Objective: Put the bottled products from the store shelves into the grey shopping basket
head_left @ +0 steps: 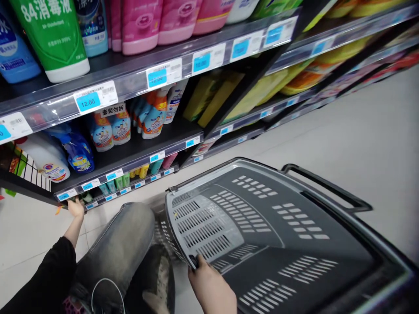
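A large grey plastic shopping basket (271,218) stands in front of me, its perforated inside bare. My right hand (211,285) grips the basket's near rim, fingers curled over the edge. My left hand (76,208), in a black sleeve, reaches out to the lowest shelf at the left, where small green and teal items (114,184) stand; its fingers are hidden under the shelf edge. My knee in grey jeans (121,244) is bent between the two hands.
Dark shop shelves (137,150) run along the left and back with blue price tags (88,101), spray bottles (113,128), a green bottle (54,37), pink bottles (157,22) and yellow packs (262,89). Pale floor tiles (366,144) stretch to the right.
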Demonstrator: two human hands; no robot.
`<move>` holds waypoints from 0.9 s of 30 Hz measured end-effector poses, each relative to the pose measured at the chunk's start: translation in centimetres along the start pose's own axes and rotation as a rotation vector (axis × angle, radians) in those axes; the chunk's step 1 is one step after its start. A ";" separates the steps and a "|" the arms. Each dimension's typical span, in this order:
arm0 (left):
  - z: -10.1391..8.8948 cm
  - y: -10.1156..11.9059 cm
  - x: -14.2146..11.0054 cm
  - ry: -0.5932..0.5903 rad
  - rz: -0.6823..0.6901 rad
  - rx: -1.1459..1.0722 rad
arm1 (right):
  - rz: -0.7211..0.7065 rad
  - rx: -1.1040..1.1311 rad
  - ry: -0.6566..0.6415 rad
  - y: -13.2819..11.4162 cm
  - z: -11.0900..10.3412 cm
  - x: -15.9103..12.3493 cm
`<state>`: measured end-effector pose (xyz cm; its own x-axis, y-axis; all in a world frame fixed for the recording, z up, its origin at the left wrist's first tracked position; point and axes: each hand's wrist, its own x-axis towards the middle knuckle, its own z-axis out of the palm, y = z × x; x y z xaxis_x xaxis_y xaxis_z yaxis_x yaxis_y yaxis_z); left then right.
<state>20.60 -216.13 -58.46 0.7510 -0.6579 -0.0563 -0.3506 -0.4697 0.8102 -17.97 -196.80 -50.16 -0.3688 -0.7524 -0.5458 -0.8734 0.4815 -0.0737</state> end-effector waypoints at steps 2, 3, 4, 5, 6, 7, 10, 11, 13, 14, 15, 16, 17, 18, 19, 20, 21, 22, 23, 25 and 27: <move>-0.9 -0.5 -1.1 0.014 -0.006 -0.027 | -0.001 0.001 0.016 0.0 -0.1 -0.2; -1.4 -0.8 -1.6 -0.002 0.001 -0.050 | -0.003 0.001 0.024 0.0 -0.1 -0.2; -2.0 -1.1 -2.2 -0.037 0.018 -0.077 | -0.005 0.002 0.032 0.1 0.0 -0.2; -2.6 -1.3 -2.7 -0.083 0.039 -0.107 | -0.008 0.004 0.039 0.1 0.1 -0.2; -3.4 -1.4 -3.2 -0.134 0.063 -0.136 | -0.010 0.007 0.045 0.3 0.3 -0.1; -4.3 -1.4 -3.6 -0.187 0.087 -0.162 | -0.014 0.012 0.051 0.5 0.5 -0.1; -7.7 -0.1 -4.9 -0.327 0.148 -0.233 | -0.027 0.020 0.080 0.9 0.8 -0.3; -8.9 0.8 -5.4 -0.361 0.168 -0.258 | -0.030 0.026 0.132 0.9 0.7 -0.5; -11.5 3.5 -6.8 -0.411 0.209 -0.310 | -0.076 0.098 0.312 0.3 -0.1 -1.1; -12.7 5.3 -7.7 -0.437 0.232 -0.336 | -0.143 0.189 0.405 -0.4 -0.8 -1.6; -13.8 7.2 -8.6 -0.466 0.254 -0.362 | -0.248 0.321 0.465 -1.3 -1.7 -2.1; -14.7 9.4 -9.6 -0.490 0.278 -0.393 | -0.383 0.486 0.465 -2.5 -2.7 -2.7; -15.5 11.6 -10.7 -0.527 0.302 -0.438 | -0.535 0.666 0.395 -3.9 -3.7 -3.4; -16.2 13.9 -11.8 -0.591 0.304 -0.539 | -0.680 0.847 0.283 -5.3 -4.6 -4.1; -16.8 16.1 -12.8 -0.641 0.291 -0.628 | -0.805 1.004 0.166 -6.6 -5.5 -4.8; -17.2 18.2 -13.8 -0.691 0.278 -0.691 | -0.896 1.127 0.071 -7.7 -6.2 -5.5; -17.5 20.2 -14.6 -0.730 0.264 -0.739 | -0.950 1.223 0.018 -8.5 -6.7 -6.2; -17.7 21.9 -15.3 -0.764 0.256 -0.775 | -0.967 1.295 0.010 -9.0 -7.1 -6.9; -17.7 23.4 -15.9 -0.796 0.255 -0.798 | -0.955 1.343 0.036 -9.2 -7.4 -7.5; -17.3 25.8 -16.7 -0.866 0.271 -0.810 | -0.883 1.418 0.106 -8.9 -7.8 -8.6; -16.4 27.3 -17.3 -0.924 0.329 -0.797 | -0.817 1.533 0.111 -8.2 -8.3 -9.6</move>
<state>7.22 -207.90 -25.85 -0.0906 -0.9919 0.0895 0.2292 0.0667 0.9711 -9.91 -197.28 -37.39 -0.0993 -0.9916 0.0826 0.2137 -0.1023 -0.9715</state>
